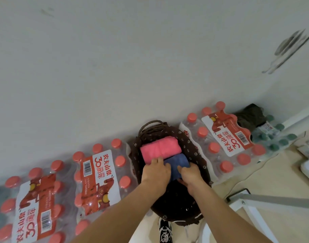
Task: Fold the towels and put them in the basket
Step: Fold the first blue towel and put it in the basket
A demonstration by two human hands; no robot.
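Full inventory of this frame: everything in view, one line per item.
basket: 1, dark brown with flowered liner, on floor against wall
pink towel: 1, pink, folded, in basket, wall side
blue towel: 1, blue, folded, in basket beside pink towel
red-capped bottle packs: 3, clear with red labels, two left of basket, one right
green-capped bottle pack: 1, clear, far right
dark bundle: 1, olive-black, far right by wall
shoe: 1, black and white, bottom edge
left hand: 1, fingers flat on towels
right hand: 1, grips blue towel
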